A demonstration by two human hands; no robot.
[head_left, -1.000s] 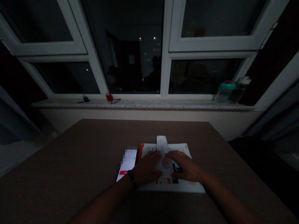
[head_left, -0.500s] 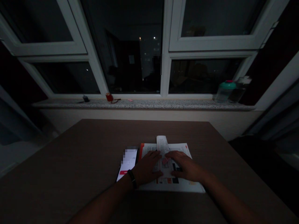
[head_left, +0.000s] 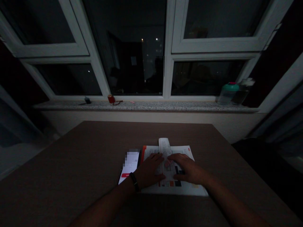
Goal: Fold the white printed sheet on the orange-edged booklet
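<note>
A printed booklet or stack of sheets (head_left: 189, 188) with an orange edge lies on the table, and a long folded strip of printed paper (head_left: 164, 145) lies across it, jutting past its far edge. My left hand (head_left: 150, 170), with a dark band at the wrist, rests on the strip's left side, fingers stretched out and thumb apart. On the right side lies my right hand (head_left: 188, 168), its fingers extended and thumb spread. Between the fingertips sits a small pink piece (head_left: 168, 162), perhaps paper; whether the right fingers touch it is unclear in the dim light.
Just left of the booklet, a lit phone (head_left: 130, 164) lies on the brown table (head_left: 82, 164). The speckled windowsill (head_left: 146, 106) beyond carries a small red container (head_left: 110, 99), a small dark bottle (head_left: 87, 100), a teal-lidded bottle (head_left: 228, 93) and a clear bottle (head_left: 243, 91).
Both hands stay in practically the same place on the folded paper. The digits on the phone's screen have changed.
</note>
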